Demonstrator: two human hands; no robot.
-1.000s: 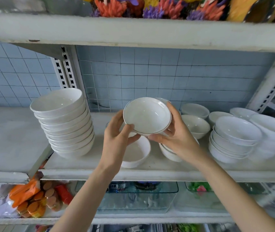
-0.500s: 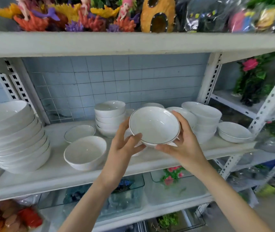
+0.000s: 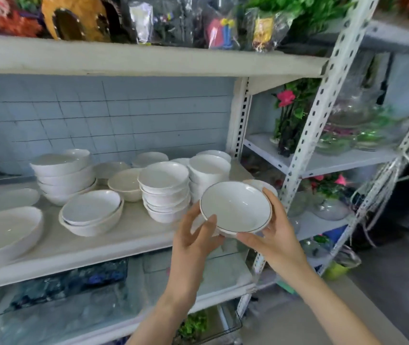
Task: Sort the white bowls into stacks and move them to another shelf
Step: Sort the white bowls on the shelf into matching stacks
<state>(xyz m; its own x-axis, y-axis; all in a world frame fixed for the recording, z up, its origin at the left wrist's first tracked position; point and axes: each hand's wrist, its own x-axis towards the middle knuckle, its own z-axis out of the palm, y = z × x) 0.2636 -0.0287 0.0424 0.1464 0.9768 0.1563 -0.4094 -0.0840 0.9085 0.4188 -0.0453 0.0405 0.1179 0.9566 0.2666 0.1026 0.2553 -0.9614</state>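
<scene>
Left hand: the left hand [image 3: 193, 241] gripped the rimmed bowl [image 3: 235, 210] at its lower-left edge. The thumb lay on the rim and the fingers were curled underneath, mostly hidden by the bowl.
Right hand: the right hand [image 3: 276, 242] held the same bowl from the lower right. The thumb ran along the underside and the fingers were wrapped up around the right side of the rim.
Bowl: white with a thin dark line round the rim, it was tilted so its inside faced the camera. It was held off the surface in front of the right end of the middle shelf [image 3: 113, 247], just right of frame centre.
Other bowls: on that shelf stood a centre stack [image 3: 164, 192], a taller stack [image 3: 209, 175] just behind the held bowl, and a wider stack [image 3: 64, 175] to the left. There were also nested shallow bowls [image 3: 91, 212] and a single bowl [image 3: 125, 183] between the stacks.
Room: a pale blue tiled wall [image 3: 123, 120] backed the shelf. An upper shelf [image 3: 123, 61] carried bagged goods and ornaments, and a perforated white post [image 3: 322, 120] rose at the right. Artificial flowers [image 3: 286, 98] and glassware [image 3: 352, 113] sat on the neighbouring rack.
Cut off: a large bowl [image 3: 4, 232] ran out of the left edge.
Hard to make out: the contents of the lower shelf [image 3: 61, 307] were blurred, and the bowls at the back of the shelf overlapped too much to count.
</scene>
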